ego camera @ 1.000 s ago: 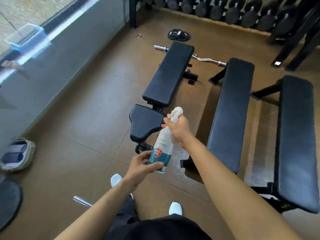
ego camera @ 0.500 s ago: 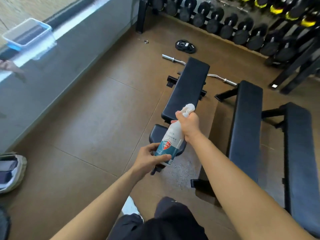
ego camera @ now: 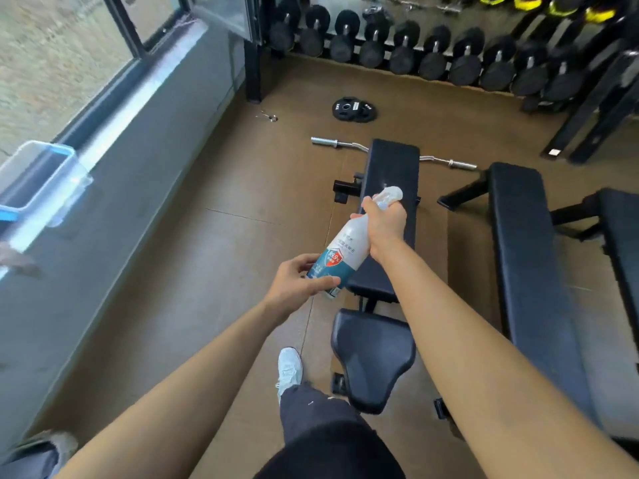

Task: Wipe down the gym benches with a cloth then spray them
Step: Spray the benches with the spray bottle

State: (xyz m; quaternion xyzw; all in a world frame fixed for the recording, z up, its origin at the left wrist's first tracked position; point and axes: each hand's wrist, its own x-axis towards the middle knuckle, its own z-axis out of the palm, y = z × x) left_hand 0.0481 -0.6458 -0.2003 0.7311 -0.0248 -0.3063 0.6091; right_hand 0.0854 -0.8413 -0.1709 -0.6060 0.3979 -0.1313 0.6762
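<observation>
A white spray bottle (ego camera: 345,248) with a teal label is tilted over the left black bench (ego camera: 392,174). My right hand (ego camera: 383,224) grips its neck and trigger head, and my left hand (ego camera: 297,283) cups its base. The bench's separate seat pad (ego camera: 373,354) lies just below the bottle. To the right stands a second long black bench (ego camera: 525,257), and a third bench (ego camera: 622,229) shows at the right edge. No cloth is in view.
A curl bar (ego camera: 446,161) lies on the brown floor behind the left bench, with weight plates (ego camera: 354,108) beyond it. A dumbbell rack (ego camera: 449,53) lines the back wall. A clear blue-rimmed bin (ego camera: 38,178) sits on the window ledge at left. My white shoe (ego camera: 289,369) is near the seat pad.
I have stepped forward along the left bench and my view has tilted up toward the rack. Both hands keep hold of the bottle, which now hangs over the bench's back pad.
</observation>
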